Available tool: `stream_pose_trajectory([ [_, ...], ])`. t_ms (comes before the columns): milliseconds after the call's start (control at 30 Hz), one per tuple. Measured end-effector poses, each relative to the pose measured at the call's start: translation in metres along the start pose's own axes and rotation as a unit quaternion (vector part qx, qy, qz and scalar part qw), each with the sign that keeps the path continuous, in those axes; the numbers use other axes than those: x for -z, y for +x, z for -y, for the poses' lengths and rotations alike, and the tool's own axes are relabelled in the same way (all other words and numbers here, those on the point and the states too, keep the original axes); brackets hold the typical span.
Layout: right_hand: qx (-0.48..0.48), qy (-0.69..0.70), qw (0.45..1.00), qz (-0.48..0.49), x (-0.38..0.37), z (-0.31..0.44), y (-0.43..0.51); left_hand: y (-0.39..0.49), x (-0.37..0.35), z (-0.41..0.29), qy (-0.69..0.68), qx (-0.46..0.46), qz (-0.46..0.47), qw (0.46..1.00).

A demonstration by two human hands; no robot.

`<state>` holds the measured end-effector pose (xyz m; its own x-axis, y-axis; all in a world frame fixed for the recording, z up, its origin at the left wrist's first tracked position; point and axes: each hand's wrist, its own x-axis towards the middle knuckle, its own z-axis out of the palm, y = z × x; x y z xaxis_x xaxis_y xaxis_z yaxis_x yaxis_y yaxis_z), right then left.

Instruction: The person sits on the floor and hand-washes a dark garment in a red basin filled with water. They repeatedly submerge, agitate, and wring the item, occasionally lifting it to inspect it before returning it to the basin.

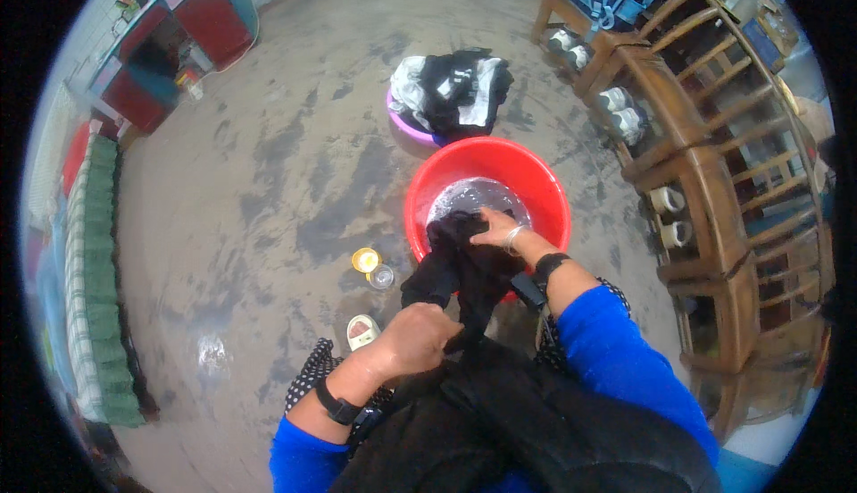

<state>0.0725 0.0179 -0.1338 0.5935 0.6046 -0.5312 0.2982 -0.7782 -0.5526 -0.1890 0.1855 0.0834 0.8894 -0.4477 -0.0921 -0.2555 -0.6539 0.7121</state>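
Observation:
Before me on the floor stands a red plastic basin [542, 178] with foamy water [479, 191] in its bottom. A black garment [462, 252] hangs out over its near rim towards me. My left hand [418, 335] is closed on the near end of this cloth, outside the basin. Inside the basin's right part, my right hand [501, 228] touches the garment with thumb and a finger apart; whether it grips the cloth is unclear. Part of the garment lies in the water, and its near end merges with my dark clothing.
Behind the basin, black and white clothes [455, 91] are heaped in a purple basin [408, 128]. A yellow tub [366, 260] with pale contents and a clear round container [381, 276] sit left of the red basin. A wooden bench [683, 118] with shoes [622, 114] beneath runs along the right.

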Motion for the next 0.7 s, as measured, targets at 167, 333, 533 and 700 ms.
stream_pose_trajectory([
  [167, 0.012, -0.116, 0.992, 0.045, 0.036, 0.005, -0.008, -0.006, 0.022, 0.017, -0.029, 0.201, -0.123, 0.971],
  [333, -0.076, 0.284, 0.953, -0.072, 0.102, 0.014, -0.065, -0.002, 0.048, 0.045, -0.191, 0.345, -0.227, 0.891],
  [533, 0.085, 0.031, 0.964, -0.251, 0.163, 0.025, -0.164, 0.013, 0.054, 0.067, -0.155, 0.223, -0.396, 0.877],
  [700, 0.256, 0.38, 0.839, -0.293, 0.174, 0.046, -0.219, 0.025, 0.058, 0.079, -0.277, 0.265, -0.365, 0.849],
])
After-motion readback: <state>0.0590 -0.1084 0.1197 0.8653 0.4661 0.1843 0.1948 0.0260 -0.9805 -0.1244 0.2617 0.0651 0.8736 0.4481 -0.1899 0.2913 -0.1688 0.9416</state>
